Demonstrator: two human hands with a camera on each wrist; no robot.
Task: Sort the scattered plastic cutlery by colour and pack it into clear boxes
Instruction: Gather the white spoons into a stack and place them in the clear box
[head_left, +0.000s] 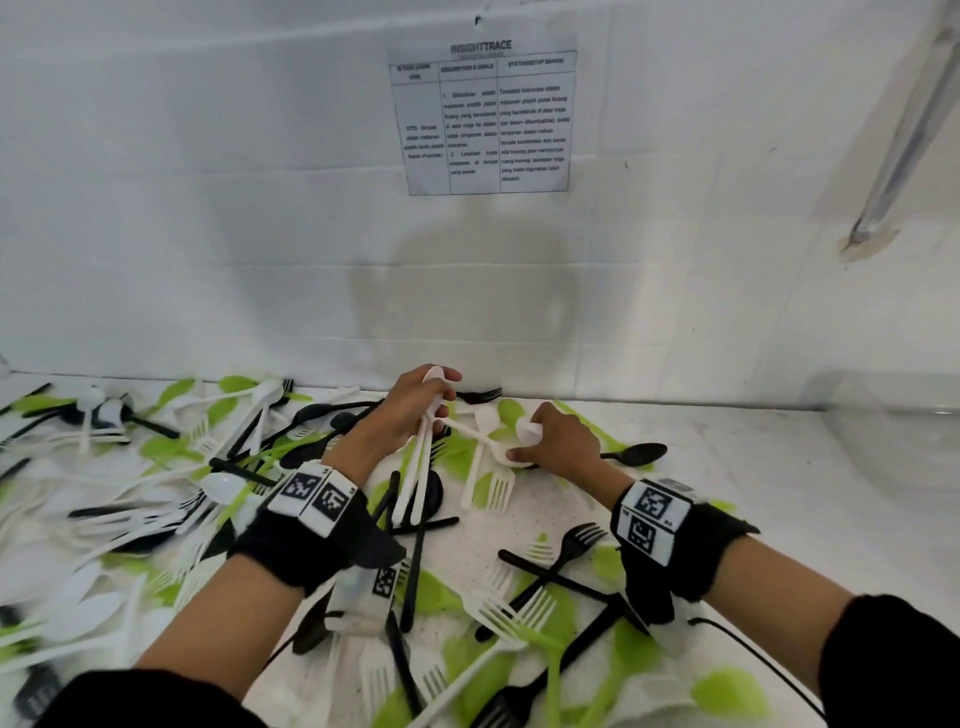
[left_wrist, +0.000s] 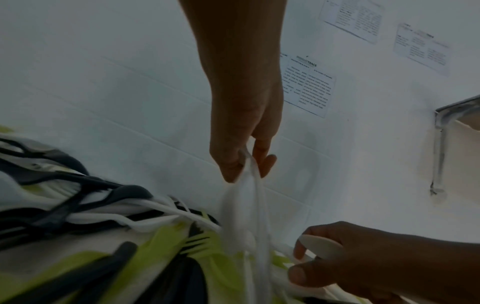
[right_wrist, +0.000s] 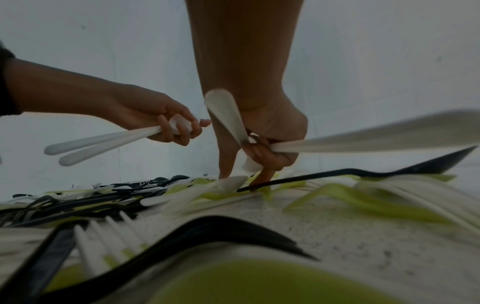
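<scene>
White, black and lime-green plastic cutlery (head_left: 524, 597) lies scattered over the white table. My left hand (head_left: 415, 402) is raised near the back wall and grips a bundle of white spoons (head_left: 418, 483), handles hanging toward me; the right wrist view shows two handles (right_wrist: 98, 144). My right hand (head_left: 556, 441) is low on the pile just to the right. It grips several white pieces (right_wrist: 226, 115), one of them sticking out sideways (right_wrist: 363, 139). Its fingertips touch the table beside a black spoon (right_wrist: 363, 171). In the left wrist view both hands (left_wrist: 241, 160) (left_wrist: 337, 259) hold white plastic.
A clear container (head_left: 893, 431) stands at the far right of the table by the wall. A printed sheet (head_left: 483, 114) hangs on the white wall. The thickest heap of cutlery (head_left: 156, 467) lies to the left. A black spoon (head_left: 639, 454) lies right of my right hand.
</scene>
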